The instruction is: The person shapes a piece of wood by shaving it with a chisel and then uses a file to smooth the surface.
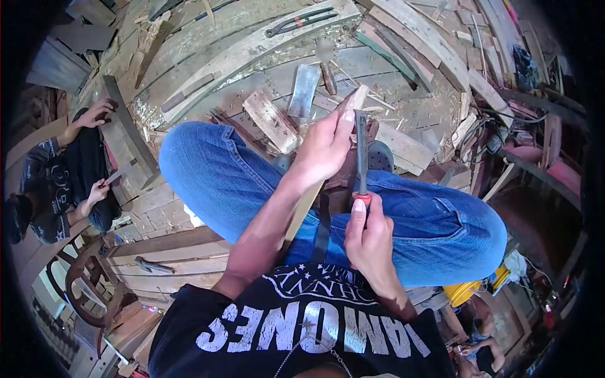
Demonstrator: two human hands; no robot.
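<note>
My left hand [324, 148] is closed around a long strip of wood [302, 211], whose pale cut end rises past the fingers. The strip slants down between my knees toward my lap. In my right hand [370, 239] is a chisel [362, 154], gripped by its handle with a red collar showing above the fingers. Its grey metal blade points away from me, the tip beside my left thumb and close to the strip's cut end. Just beyond lie a wide grey metal blade [304, 91] and a rough wood block [273, 121].
Pincers [301, 22] rest on a long plank [252, 50] at the back. Wood offcuts and shavings litter the floor. At left, a person [63, 170] holds a tool by a curved board [129, 132]. Another person [476, 340] sits at lower right, near a yellow container [462, 293].
</note>
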